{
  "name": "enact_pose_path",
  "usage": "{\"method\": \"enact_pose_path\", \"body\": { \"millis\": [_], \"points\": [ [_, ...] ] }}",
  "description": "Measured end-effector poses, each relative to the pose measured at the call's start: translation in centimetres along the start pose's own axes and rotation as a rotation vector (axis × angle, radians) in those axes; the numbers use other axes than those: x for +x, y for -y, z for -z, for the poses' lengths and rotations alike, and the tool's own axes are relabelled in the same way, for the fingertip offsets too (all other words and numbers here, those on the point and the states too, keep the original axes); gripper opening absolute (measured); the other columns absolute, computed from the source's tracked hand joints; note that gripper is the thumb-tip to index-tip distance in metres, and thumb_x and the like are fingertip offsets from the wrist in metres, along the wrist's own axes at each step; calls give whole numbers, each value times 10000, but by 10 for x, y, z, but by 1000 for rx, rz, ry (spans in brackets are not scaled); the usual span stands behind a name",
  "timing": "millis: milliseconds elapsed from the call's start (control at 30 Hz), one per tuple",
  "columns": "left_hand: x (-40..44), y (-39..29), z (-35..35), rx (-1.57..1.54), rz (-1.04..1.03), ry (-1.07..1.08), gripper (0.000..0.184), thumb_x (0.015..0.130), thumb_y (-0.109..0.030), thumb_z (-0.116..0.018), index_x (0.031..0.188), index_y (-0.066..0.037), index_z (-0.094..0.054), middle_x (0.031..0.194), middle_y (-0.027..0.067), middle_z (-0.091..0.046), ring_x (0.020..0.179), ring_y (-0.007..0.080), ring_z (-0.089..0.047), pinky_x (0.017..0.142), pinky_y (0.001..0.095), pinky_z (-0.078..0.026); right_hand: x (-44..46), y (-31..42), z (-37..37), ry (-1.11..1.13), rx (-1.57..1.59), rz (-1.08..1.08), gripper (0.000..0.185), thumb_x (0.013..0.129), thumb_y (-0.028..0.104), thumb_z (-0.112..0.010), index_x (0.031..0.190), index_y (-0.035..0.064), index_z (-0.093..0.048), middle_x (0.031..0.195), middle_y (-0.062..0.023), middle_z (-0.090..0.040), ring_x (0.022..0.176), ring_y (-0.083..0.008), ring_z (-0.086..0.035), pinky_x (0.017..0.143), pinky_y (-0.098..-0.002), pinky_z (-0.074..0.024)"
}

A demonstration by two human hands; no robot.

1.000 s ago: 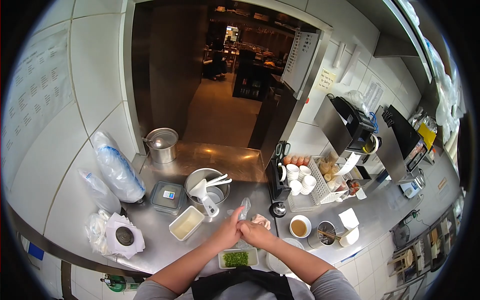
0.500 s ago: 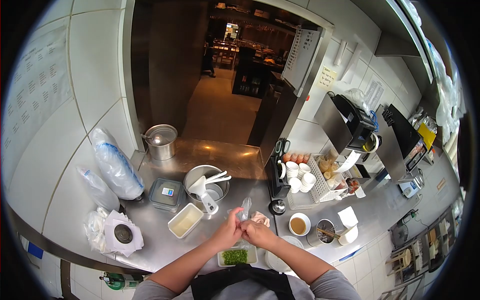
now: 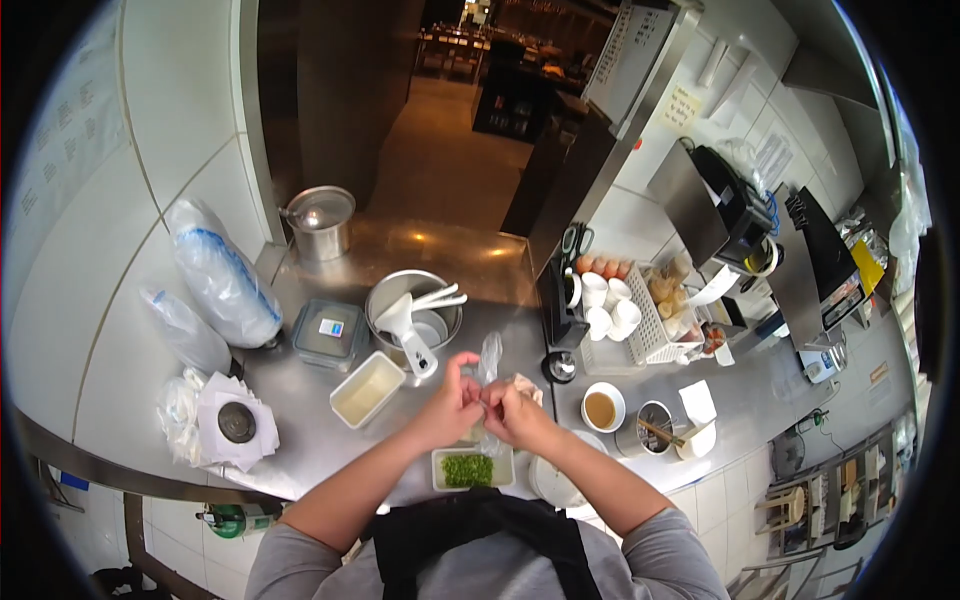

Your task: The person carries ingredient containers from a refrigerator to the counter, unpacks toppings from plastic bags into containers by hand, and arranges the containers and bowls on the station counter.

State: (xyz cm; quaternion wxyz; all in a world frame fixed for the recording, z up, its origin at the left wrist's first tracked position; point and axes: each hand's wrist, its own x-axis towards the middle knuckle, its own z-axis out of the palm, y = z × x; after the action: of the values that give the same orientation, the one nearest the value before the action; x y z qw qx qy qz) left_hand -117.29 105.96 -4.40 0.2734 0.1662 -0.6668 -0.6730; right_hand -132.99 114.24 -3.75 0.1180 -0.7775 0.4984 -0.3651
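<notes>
Both my hands pinch a clear plastic bag (image 3: 490,358) above the counter. Its top sticks up beyond my fingers, and a thin clear part hangs below them. My left hand (image 3: 450,408) grips it from the left with its fingertips, index finger raised. From the other side, my right hand (image 3: 518,415) is closed on it, close to the left fingertips. Just below the hands sits a white tray (image 3: 506,470) of chopped green herbs (image 3: 467,469). A crumpled pinkish cloth (image 3: 527,387) lies behind my right hand. Beneath my right forearm is a round white container (image 3: 556,478), partly hidden.
Left of my hands are an off-white rectangular tub (image 3: 367,392), a lidded container (image 3: 328,335) and a steel bowl (image 3: 455,300) holding white utensils. To the right stand a bowl of brown sauce (image 3: 601,407), a steel pot (image 3: 654,428) and a white basket (image 3: 655,335).
The view has tilted downward, so the counter sits higher in it. My hands have drawn slightly apart at the fingertips, still on the bag.
</notes>
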Motion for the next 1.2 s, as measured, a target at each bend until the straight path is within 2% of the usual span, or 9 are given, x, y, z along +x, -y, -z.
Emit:
{"method": "enact_pose_path", "body": {
  "millis": [133, 267, 333, 433, 600, 733, 967, 1033, 1200],
  "points": [
    [0, -8, 5, -116, 15, 10, 617, 801, 105, -484, 1310, -95, -197, 860, 34, -472, 783, 92, -481, 698, 235, -412, 11, 10, 6, -35, 76, -18, 394, 740, -63, -630, 964, 32, -320, 867, -135, -510, 683, -269, -552, 601, -325, -463],
    [-4, -27, 3, 54, -60, -96, 620, 784, 85, -539, 1301, -89, -244, 860, 34, -457, 781, 111, -484, 703, 250, -424, 15, 10, 7, -50, 126, -62, 397, 749, -72, -629, 967, 32, -313, 884, -142, -506, 692, -258, -542, 608, -325, -466],
    [-4, -34, 3, 603, -341, -209, 654, 729, 52, -605, 1295, -69, -301, 842, 87, -514, 747, 220, -551, 677, 330, -470, 17, 12, 9, -59, 145, -69, 400, 754, -70, -634, 971, 31, -314, 877, -142, -509, 690, -257, -540, 605, -325, -467],
    [-4, -38, -2, 632, -343, -223, 679, 706, 24, -624, 1305, -69, -317, 828, 113, -548, 765, 296, -583, 681, 394, -482, 23, 17, 15, -50, -62, 71, 399, 753, -50, -653, 966, 31, -326, 865, -143, -517, 713, -278, -559, 599, -340, -476],
    [-2, -50, -2, 654, -232, -196, 678, 735, -13, -622, 1327, -70, -297, 834, 131, -581, 768, 318, -604, 676, 420, -484, 31, 24, 24, 28, -242, 204, 394, 714, -29, -672, 921, 39, -343, 874, -137, -540, 782, -325, -593, 631, -384, -518],
    [0, -39, -4, 612, -176, -150, 669, 751, -30, -624, 1329, -61, -289, 860, 162, -595, 777, 343, -607, 687, 435, -484, 22, 13, 18, 71, -236, 192, 403, 701, -32, -677, 912, 43, -342, 886, -132, -546, 798, -329, -598, 648, -387, -530],
    [-2, -24, -8, 481, -202, -114, 650, 782, 33, -565, 1332, -49, -229, 789, 122, -523, 699, 272, -569, 643, 374, -468, 17, 11, 17, -16, -203, 219, 419, 700, -44, -689, 919, 47, -344, 920, -132, -559, 826, -320, -619, 644, -369, -527],
    [-4, -25, -9, 401, -199, -112, 647, 785, 53, -545, 1332, -47, -214, 785, 88, -470, 677, 202, -515, 624, 326, -448, 17, 13, 19, -39, -182, 224, 425, 700, -52, -690, 922, 48, -342, 924, -132, -561, 820, -318, -623, 642, -363, -525],
    [-6, -18, -11, 316, -183, -122, 647, 783, 68, -532, 1329, -49, -206, 808, 60, -443, 685, 144, -477, 623, 283, -432, 13, 11, 18, -43, -158, 200, 444, 689, -84, -681, 923, 47, -327, 913, -135, -558, 778, -321, -617, 632, -356, -518]
  ]
}}
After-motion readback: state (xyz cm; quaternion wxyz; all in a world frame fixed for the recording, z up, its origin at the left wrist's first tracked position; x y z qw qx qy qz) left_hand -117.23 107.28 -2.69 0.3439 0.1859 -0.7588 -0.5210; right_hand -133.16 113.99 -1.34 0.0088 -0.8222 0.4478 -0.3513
